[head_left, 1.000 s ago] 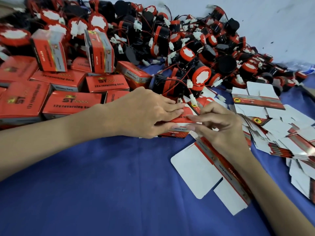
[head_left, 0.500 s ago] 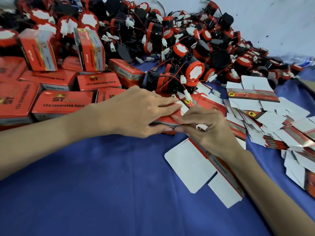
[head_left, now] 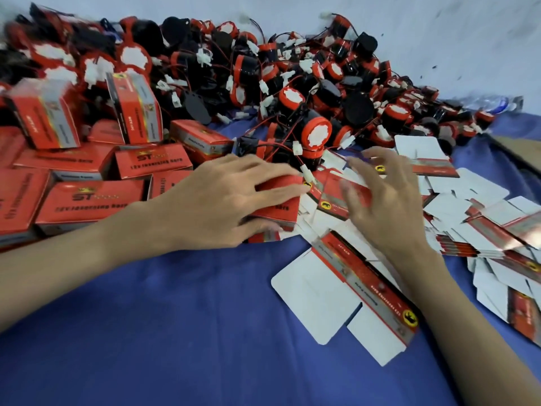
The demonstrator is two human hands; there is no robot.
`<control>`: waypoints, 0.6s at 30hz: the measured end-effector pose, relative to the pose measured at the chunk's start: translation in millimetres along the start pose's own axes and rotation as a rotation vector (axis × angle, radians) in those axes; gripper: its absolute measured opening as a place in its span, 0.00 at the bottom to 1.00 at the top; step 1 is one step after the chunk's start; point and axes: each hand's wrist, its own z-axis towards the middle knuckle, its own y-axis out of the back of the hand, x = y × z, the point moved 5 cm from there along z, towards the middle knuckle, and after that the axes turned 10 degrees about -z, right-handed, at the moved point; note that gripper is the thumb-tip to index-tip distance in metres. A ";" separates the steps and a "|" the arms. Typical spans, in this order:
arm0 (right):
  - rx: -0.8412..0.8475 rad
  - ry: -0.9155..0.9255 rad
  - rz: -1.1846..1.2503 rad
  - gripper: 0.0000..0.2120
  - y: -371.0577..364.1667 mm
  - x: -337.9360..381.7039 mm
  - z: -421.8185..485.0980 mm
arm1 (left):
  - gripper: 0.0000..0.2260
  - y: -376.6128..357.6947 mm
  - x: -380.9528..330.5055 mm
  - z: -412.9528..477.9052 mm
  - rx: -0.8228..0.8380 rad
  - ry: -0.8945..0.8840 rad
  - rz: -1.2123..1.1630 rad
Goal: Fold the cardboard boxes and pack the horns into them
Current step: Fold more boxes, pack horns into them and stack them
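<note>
Left hand (head_left: 216, 197) lay palm-down, fingers wrapped over a folded box (head_left: 278, 205) on the blue cloth (head_left: 146, 332), just below the horn pile (head_left: 292, 92). Right hand (head_left: 383, 206) hovered beside it, fingers spread and gripping nothing, above flat boxes (head_left: 351, 276).

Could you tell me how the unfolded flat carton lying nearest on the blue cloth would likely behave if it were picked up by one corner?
The flat carton looks like thin printed card, so probably light and bendy. Its loose white flaps would likely droop. Its glossy face may be slippery.
</note>
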 end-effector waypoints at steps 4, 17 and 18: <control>0.527 -0.410 -0.251 0.28 -29.6 -51.2 -14.6 | 0.20 21.4 17.6 -0.8 -0.224 0.232 0.201; 0.739 -0.516 -0.474 0.36 -34.0 -67.3 -19.3 | 0.10 1.6 7.0 0.9 -0.014 0.091 -0.021; 0.743 -0.502 -0.487 0.35 -33.4 -65.5 -18.4 | 0.11 0.7 8.0 1.1 0.007 0.097 -0.055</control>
